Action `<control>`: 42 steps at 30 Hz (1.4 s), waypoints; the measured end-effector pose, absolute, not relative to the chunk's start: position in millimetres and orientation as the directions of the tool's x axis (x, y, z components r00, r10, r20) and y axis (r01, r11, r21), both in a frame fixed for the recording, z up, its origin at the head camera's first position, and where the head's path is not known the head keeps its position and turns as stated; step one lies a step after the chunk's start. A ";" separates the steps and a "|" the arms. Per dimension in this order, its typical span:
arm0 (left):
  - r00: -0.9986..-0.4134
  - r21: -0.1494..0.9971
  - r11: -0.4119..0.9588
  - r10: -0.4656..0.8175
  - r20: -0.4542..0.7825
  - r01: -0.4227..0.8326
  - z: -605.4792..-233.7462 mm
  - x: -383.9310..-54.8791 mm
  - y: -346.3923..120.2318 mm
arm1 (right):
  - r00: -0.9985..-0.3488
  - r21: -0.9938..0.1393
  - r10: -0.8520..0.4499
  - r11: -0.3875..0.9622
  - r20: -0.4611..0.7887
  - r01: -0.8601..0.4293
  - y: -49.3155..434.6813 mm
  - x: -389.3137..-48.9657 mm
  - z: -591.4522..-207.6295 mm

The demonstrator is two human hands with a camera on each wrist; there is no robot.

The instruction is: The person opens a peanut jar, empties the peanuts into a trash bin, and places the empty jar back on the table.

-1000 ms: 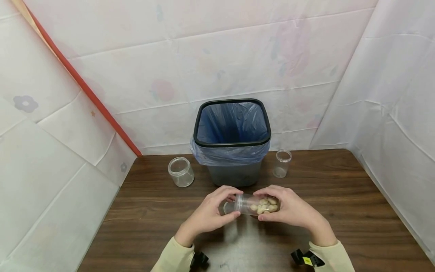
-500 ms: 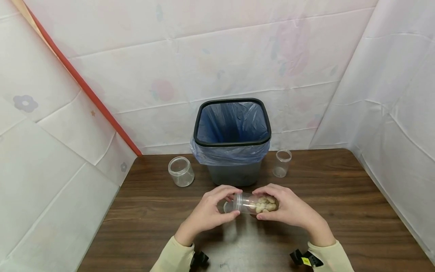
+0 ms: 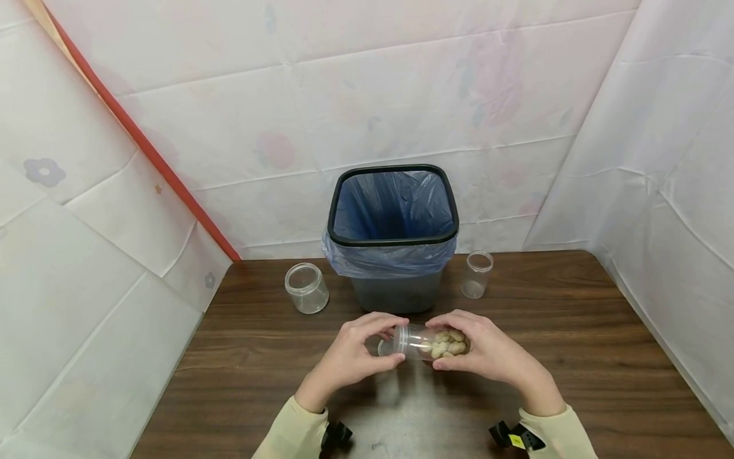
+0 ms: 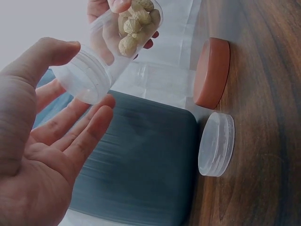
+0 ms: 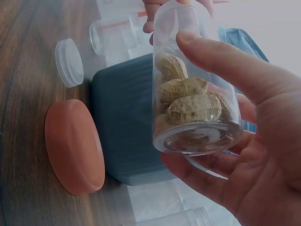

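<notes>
A clear plastic jar [image 3: 421, 343] with several unshelled peanuts [image 5: 186, 101] inside is held sideways over the table, between both hands. At its left end my left hand [image 3: 361, 347] pinches the translucent lid [image 4: 84, 75], thumb on one side and fingers on the other. My right hand [image 3: 487, 344] grips the base end, where the peanuts are gathered. Below the jar, a loose clear lid [image 4: 216, 143] and a round terracotta-coloured lid or dish [image 5: 75, 146] rest on the table; the jar and hands mostly hide them in the head view.
A dark bin [image 3: 395, 293] with a blue liner stands just beyond the hands. An uncovered clear jar [image 3: 306, 290] is left of it, and a narrower clear cup [image 3: 476, 274] to its right. The wooden table [image 3: 241, 382] meets white sheeting at the back and sides.
The jar and my right hand have shifted very slightly left, and the peanuts have settled a little differently inside. My left hand keeps its grip at the lid.
</notes>
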State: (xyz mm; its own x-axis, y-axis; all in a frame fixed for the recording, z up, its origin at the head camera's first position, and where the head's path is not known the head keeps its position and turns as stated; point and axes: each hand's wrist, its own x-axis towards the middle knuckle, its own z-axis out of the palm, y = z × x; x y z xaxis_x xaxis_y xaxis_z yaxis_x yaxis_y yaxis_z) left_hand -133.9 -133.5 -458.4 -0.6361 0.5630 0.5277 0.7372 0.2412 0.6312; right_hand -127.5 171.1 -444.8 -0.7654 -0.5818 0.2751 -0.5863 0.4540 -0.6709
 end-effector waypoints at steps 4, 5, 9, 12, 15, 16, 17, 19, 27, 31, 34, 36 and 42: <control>-0.645 0.644 0.239 0.562 0.518 0.726 -459.6 -133.9 -134.4 | -0.770 -0.677 -0.584 0.460 0.258 -0.575 170.7 -127.5 -444.8; -0.645 0.647 0.236 0.563 0.517 0.725 -459.5 -134.0 -134.5 | -0.770 -0.675 -0.583 0.461 0.258 -0.576 170.6 -127.5 -444.9; -0.636 0.652 0.209 0.560 0.531 0.729 -460.3 -135.2 -134.6 | -0.763 -0.663 -0.580 0.456 0.285 -0.594 170.2 -127.7 -445.3; -0.629 0.652 0.190 0.552 0.547 0.734 -460.8 -136.4 -134.5 | -0.750 -0.639 -0.575 0.450 0.328 -0.624 169.7 -128.2 -445.7; -0.632 0.656 0.185 0.545 0.551 0.732 -460.9 -136.9 -134.5 | -0.737 -0.617 -0.571 0.446 0.362 -0.648 169.0 -128.7 -446.1; -0.635 0.658 0.188 0.542 0.550 0.730 -460.9 -136.9 -134.6 | -0.734 -0.612 -0.570 0.445 0.369 -0.654 168.8 -128.7 -446.3; -0.638 0.658 0.192 0.540 0.549 0.728 -460.8 -136.9 -134.7 | -0.732 -0.609 -0.569 0.445 0.375 -0.657 168.6 -128.8 -446.4; -0.643 0.659 0.198 0.536 0.547 0.726 -460.9 -136.9 -134.8 | -0.731 -0.605 -0.566 0.445 0.381 -0.660 168.4 -128.8 -446.5; -0.654 0.651 0.224 0.520 0.549 0.725 -459.5 -137.3 -134.6 | -0.726 -0.585 -0.558 0.453 0.402 -0.673 166.9 -128.7 -446.5; -0.702 0.682 0.259 0.487 0.519 0.684 -458.8 -136.3 -133.2 | -0.703 -0.528 -0.533 0.468 0.471 -0.709 164.7 -128.2 -446.4; -0.750 0.719 0.285 0.452 0.483 0.634 -460.1 -135.4 -131.9 | -0.685 -0.489 -0.509 0.480 0.521 -0.729 162.4 -127.7 -446.1; -0.775 0.740 0.294 0.432 0.461 0.604 -460.9 -134.6 -131.1 | -0.678 -0.481 -0.499 0.478 0.540 -0.735 161.1 -127.4 -445.8; -0.808 0.786 0.279 0.411 0.421 0.552 -460.9 -132.2 -130.8 | -0.692 -0.510 -0.495 0.467 0.526 -0.722 158.3 -126.0 -444.5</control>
State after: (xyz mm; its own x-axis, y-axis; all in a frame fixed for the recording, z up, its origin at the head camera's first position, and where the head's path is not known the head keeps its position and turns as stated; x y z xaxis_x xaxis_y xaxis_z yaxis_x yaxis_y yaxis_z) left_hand -132.2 -130.8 -460.9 -0.8084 0.4111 0.4212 0.5515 0.2791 0.7861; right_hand -126.0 158.3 -444.5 -0.6916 -0.4950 0.5260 -0.7223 0.4671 -0.5100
